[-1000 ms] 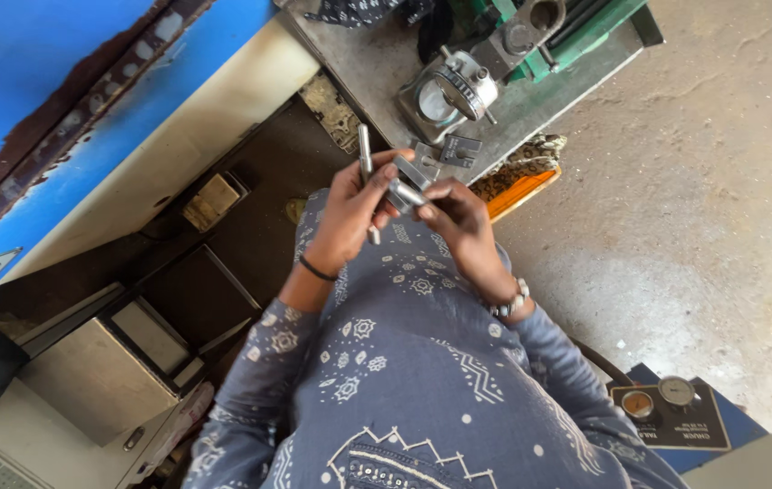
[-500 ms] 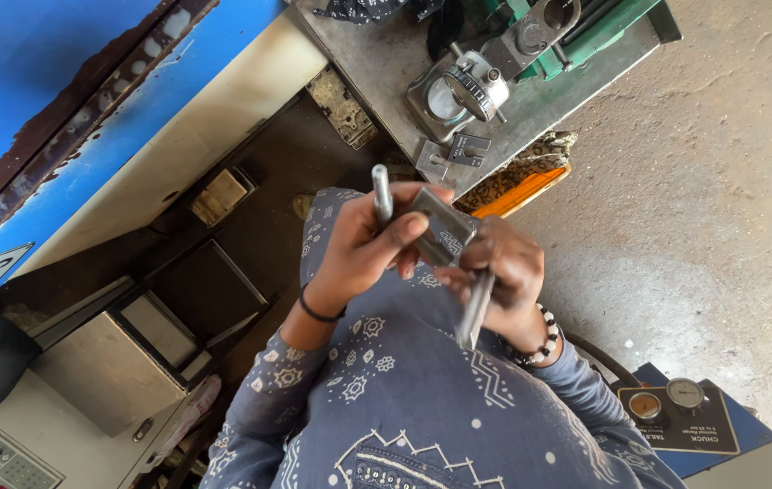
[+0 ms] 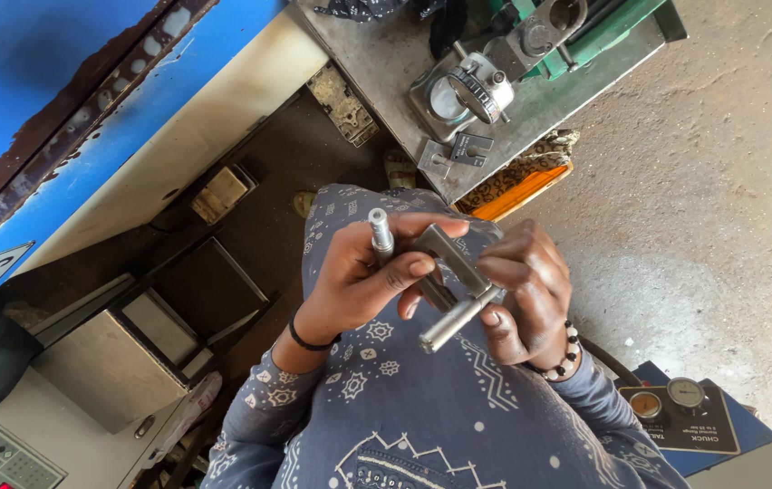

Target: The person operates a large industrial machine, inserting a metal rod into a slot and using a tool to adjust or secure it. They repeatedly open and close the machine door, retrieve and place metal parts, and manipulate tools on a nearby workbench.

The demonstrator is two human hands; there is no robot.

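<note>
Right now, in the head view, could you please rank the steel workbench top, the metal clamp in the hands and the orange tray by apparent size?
1. Steel workbench top
2. Metal clamp, though its nearness to the camera enlarges it
3. Orange tray, mostly hidden under the bench

Grey steel clamp (image 3: pixel 445 272), blue-grey white-patterned shirt (image 3: pixel 422 417), blue machine panel (image 3: pixel 51 81), orange tray (image 3: pixel 517 190).

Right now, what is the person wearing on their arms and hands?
Both arms are in long grey-blue sleeves with a white bandana-style pattern. The left hand has a thin black band at the wrist. The right hand has a bracelet of dark and white beads. No gloves.
</note>
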